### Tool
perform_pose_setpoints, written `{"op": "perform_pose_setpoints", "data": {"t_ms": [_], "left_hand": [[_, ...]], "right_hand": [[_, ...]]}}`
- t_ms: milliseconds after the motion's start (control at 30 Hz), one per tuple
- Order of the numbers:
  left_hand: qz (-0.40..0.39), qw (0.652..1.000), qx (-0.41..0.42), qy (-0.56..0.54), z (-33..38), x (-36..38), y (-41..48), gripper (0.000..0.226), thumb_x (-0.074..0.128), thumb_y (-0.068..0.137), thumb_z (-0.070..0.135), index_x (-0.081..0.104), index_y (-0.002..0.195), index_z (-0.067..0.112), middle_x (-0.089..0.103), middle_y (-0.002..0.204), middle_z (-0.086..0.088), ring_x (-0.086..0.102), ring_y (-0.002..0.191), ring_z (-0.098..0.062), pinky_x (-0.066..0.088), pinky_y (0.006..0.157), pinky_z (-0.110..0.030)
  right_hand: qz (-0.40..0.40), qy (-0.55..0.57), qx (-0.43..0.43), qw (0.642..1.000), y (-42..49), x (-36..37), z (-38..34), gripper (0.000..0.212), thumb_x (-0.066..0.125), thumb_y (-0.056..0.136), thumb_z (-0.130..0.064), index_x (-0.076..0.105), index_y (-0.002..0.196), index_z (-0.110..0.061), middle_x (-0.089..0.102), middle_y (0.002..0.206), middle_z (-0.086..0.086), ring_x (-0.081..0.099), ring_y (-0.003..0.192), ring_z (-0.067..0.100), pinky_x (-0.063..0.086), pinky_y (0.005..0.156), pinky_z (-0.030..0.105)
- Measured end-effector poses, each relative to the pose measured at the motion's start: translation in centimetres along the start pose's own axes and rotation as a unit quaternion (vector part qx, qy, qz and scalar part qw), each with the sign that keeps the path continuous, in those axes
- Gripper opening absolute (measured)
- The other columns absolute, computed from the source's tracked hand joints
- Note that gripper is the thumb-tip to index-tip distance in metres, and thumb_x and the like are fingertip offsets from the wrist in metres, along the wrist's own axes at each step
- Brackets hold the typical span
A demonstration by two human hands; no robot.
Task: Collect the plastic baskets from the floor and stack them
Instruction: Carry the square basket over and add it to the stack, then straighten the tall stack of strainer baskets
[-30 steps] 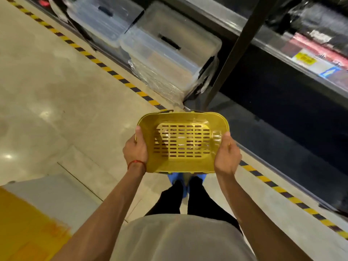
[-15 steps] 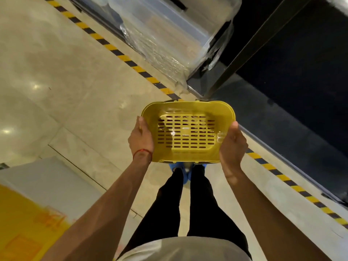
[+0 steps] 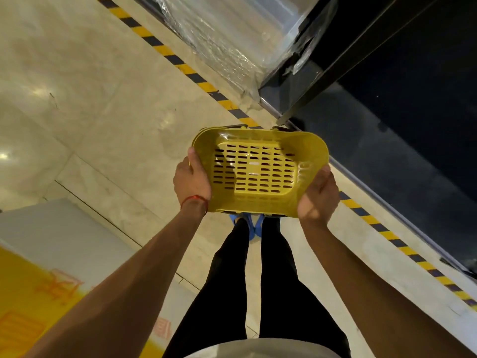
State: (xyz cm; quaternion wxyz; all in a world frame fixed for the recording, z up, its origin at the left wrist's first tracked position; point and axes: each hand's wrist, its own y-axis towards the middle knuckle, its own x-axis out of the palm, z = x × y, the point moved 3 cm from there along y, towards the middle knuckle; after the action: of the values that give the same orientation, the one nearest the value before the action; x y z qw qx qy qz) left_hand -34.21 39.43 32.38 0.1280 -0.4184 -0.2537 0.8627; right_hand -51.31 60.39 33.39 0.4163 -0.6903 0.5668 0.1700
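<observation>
A yellow plastic basket (image 3: 258, 171) with a slotted bottom hangs in the air in front of me, above my feet, its open side facing me. My left hand (image 3: 192, 180) grips its left rim, with the thumb over the edge. My right hand (image 3: 318, 193) grips the right rim the same way. The basket's black handles show only as slivers at its far and near edges. No other basket is in view.
A yellow-and-black striped line (image 3: 180, 65) runs diagonally across the tiled floor. Beyond it stand wrapped clear plastic bins (image 3: 232, 34) and a dark shelf unit with a black post (image 3: 335, 71). A white and yellow floor panel (image 3: 38, 267) lies at lower left.
My view has tilted further down, so the bins slid up out of frame and more of my legs shows. Both hands keep their grip on the basket, which has tipped slightly.
</observation>
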Motion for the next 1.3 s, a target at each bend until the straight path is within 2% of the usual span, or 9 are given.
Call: {"op": "perform_pose_setpoints", "data": {"t_ms": [67, 200, 267, 333, 467, 600, 867, 1033, 1300], "left_hand": [[-0.009, 1.000, 0.019, 0.019, -0.1, -0.1, 0.3, 0.072, 0.013, 0.099, 0.065, 0.064, 0.118, 0.018, 0.065, 0.119, -0.009, 0.058, 0.104, -0.025, 0.045, 0.097, -0.041], [-0.043, 0.997, 0.039, 0.056, 0.0, -1.1, 0.1, 0.070, 0.014, 0.100, 0.063, 0.062, 0.121, 0.015, 0.063, 0.120, -0.012, 0.056, 0.103, -0.025, 0.041, 0.092, -0.038], [-0.058, 0.992, 0.055, 0.101, 0.2, -2.0, -0.5, 0.071, 0.015, 0.098, 0.065, 0.059, 0.124, 0.016, 0.063, 0.123, -0.012, 0.058, 0.109, -0.031, 0.044, 0.095, -0.043], [-0.051, 0.987, 0.075, 0.133, 0.5, -3.2, -1.5, 0.073, 0.016, 0.094, 0.069, 0.053, 0.133, 0.020, 0.060, 0.132, -0.008, 0.057, 0.116, -0.031, 0.046, 0.098, -0.048], [-0.016, 0.973, 0.154, 0.169, 1.8, -5.5, -4.1, 0.067, 0.024, 0.095, 0.065, 0.046, 0.141, 0.021, 0.053, 0.141, -0.004, 0.053, 0.125, -0.027, 0.045, 0.098, -0.047], [-0.022, 0.937, 0.268, 0.222, 3.8, -7.6, -7.4, 0.059, 0.027, 0.099, 0.058, 0.046, 0.140, 0.019, 0.054, 0.135, -0.008, 0.052, 0.120, -0.030, 0.046, 0.092, -0.045], [0.021, 0.859, 0.403, 0.314, 4.7, -11.5, -15.1, 0.055, 0.032, 0.101, 0.052, 0.045, 0.141, 0.016, 0.056, 0.133, -0.009, 0.056, 0.111, -0.031, 0.050, 0.086, -0.043], [0.070, 0.826, 0.450, 0.332, 2.8, -12.7, -21.6, 0.051, 0.035, 0.101, 0.048, 0.049, 0.138, 0.016, 0.058, 0.133, -0.008, 0.058, 0.111, -0.029, 0.050, 0.087, -0.043], [0.110, 0.831, 0.449, 0.310, -1.4, -13.3, -31.4, 0.045, 0.040, 0.101, 0.043, 0.053, 0.135, 0.016, 0.057, 0.131, -0.004, 0.055, 0.110, -0.028, 0.046, 0.084, -0.041]], "right_hand": [[-0.021, 0.008, -0.012, 1.000, 0.1, -0.1, 0.0, 0.046, 0.025, 0.110, -0.043, 0.061, 0.115, -0.015, 0.066, 0.098, 0.002, 0.060, 0.081, 0.016, 0.041, 0.075, 0.025], [-0.120, 0.002, -0.041, 0.992, 0.0, -1.3, -0.2, 0.051, 0.024, 0.107, -0.051, 0.044, 0.139, -0.017, 0.068, 0.115, 0.004, 0.067, 0.094, 0.021, 0.053, 0.074, 0.030], [-0.144, -0.041, -0.059, 0.987, -0.3, -2.3, -0.3, 0.057, 0.028, 0.105, -0.055, 0.037, 0.147, -0.016, 0.064, 0.130, 0.008, 0.065, 0.111, 0.027, 0.055, 0.090, 0.039], [-0.120, -0.090, -0.102, 0.983, -1.0, -3.8, -1.0, 0.062, 0.035, 0.104, -0.054, 0.036, 0.150, -0.012, 0.055, 0.143, 0.012, 0.055, 0.128, 0.030, 0.046, 0.099, 0.035], [-0.040, -0.202, -0.238, 0.949, -3.8, -7.0, -3.4, 0.073, 0.024, 0.101, -0.060, 0.060, 0.123, 0.000, 0.064, 0.112, 0.021, 0.060, 0.101, 0.036, 0.048, 0.080, 0.038], [-0.088, -0.264, -0.254, 0.926, -6.2, -9.3, -4.8, 0.058, 0.034, 0.100, -0.052, 0.048, 0.139, -0.011, 0.055, 0.132, 0.010, 0.048, 0.122, 0.029, 0.044, 0.099, 0.047], [-0.078, -0.304, -0.394, 0.864, -9.7, -14.9, -6.3, 0.048, 0.043, 0.101, -0.049, 0.055, 0.135, -0.017, 0.055, 0.133, 0.002, 0.046, 0.124, 0.023, 0.041, 0.101, 0.043], [-0.066, -0.285, -0.474, 0.831, -11.2, -18.4, -5.1, 0.047, 0.046, 0.100, -0.047, 0.062, 0.130, -0.016, 0.061, 0.130, 0.002, 0.051, 0.123, 0.022, 0.044, 0.100, 0.043], [-0.059, -0.298, -0.550, 0.778, -13.7, -24.2, -1.4, 0.048, 0.039, 0.098, -0.051, 0.057, 0.132, -0.022, 0.059, 0.132, -0.001, 0.048, 0.123, 0.019, 0.038, 0.103, 0.039]]}}
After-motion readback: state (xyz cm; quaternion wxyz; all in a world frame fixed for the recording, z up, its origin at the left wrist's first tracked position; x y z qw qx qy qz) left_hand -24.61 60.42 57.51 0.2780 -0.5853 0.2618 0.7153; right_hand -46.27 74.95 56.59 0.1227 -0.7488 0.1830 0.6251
